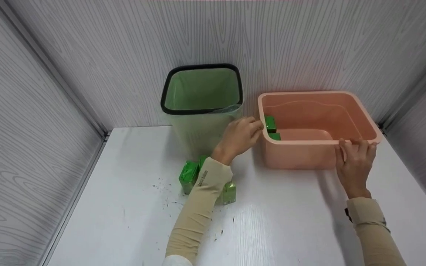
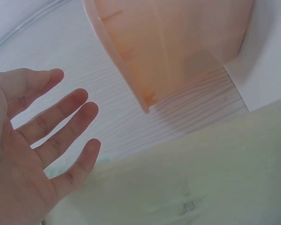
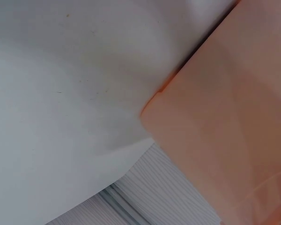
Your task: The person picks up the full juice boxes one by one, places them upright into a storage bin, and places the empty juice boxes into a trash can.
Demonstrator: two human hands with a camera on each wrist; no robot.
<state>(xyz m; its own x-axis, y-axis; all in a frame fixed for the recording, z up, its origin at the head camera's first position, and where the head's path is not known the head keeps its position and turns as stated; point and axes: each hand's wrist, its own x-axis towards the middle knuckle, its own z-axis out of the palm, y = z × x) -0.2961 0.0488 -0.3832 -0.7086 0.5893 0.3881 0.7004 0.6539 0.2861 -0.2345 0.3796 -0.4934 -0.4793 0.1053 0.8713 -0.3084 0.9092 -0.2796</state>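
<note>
A pink plastic storage bin (image 1: 290, 155) stands at the right against the back wall, with two green boxes (image 1: 270, 124) visible inside along its left side. My right hand (image 1: 355, 162) grips the bin's front rim near the right corner, fingers curled over the edge. That hand is out of sight in the right wrist view, where the bin's wall (image 3: 215, 122) fills the right side. Beside the bin's left rim is my left hand (image 1: 239, 135). In the left wrist view its fingers (image 2: 65, 112) are spread and loosely bent, apart from the bin, with nothing held.
Left of the bin stands a pale green trash can (image 1: 183, 129) with a black rim and a clear liner. Several green boxes (image 1: 189, 173) sit on the white table (image 1: 124, 221) before it, partly behind my left forearm. Dark crumbs lie scattered there. Grey wood-grain walls enclose the table.
</note>
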